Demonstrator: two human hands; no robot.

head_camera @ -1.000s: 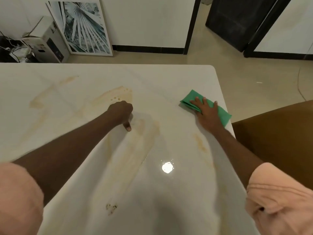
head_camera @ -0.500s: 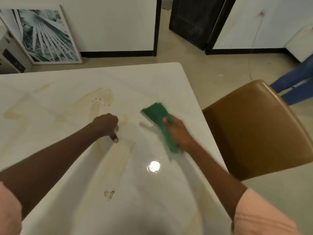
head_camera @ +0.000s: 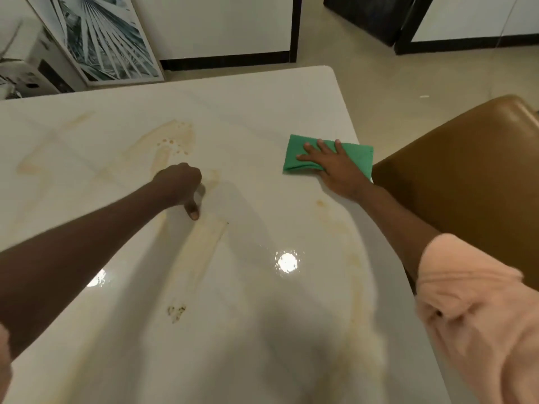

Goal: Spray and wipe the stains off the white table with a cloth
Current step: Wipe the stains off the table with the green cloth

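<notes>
right hand [head_camera: 335, 167] flat on green cloth [head_camera: 357, 156].

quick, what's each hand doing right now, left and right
Left hand: closed in a fist, holding nothing, thumb tip on the white table.
Right hand: open, fingers spread, pressing flat on the green cloth.

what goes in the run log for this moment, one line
phase: wiping | right hand: flat on green cloth near table right edge | left hand: fisted, thumb on table | tan stains: remain
</notes>
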